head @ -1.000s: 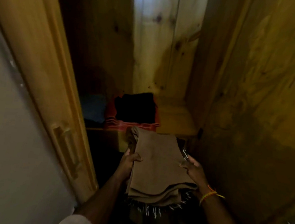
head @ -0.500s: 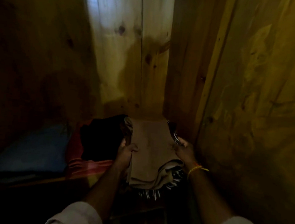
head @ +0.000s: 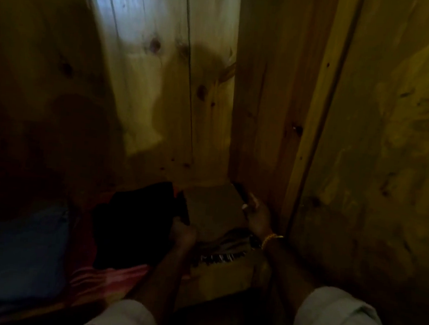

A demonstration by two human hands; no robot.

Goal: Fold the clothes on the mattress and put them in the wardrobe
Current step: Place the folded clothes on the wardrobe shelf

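A folded brown cloth [head: 214, 211] with a striped fringe lies on the wooden wardrobe shelf [head: 221, 275], in its right corner. My left hand [head: 182, 233] grips the cloth's left edge, pressed against a black folded garment [head: 132, 227]. My right hand [head: 256, 215], with a yellow bracelet at the wrist, holds the cloth's right edge next to the wardrobe's side wall. The black garment rests on a red and pink striped cloth [head: 109, 281]. A blue folded piece [head: 16, 251] sits at the shelf's left.
The wardrobe's pine back wall [head: 163, 80] rises behind the shelf. Its open door [head: 390, 151] stands close on the right. The interior is dim, and the space under the shelf is dark.
The brown cloth has travelled forward from in front of the shelf onto it, beside the black garment. Both hands went in with it, and the view moved closer into the wardrobe.
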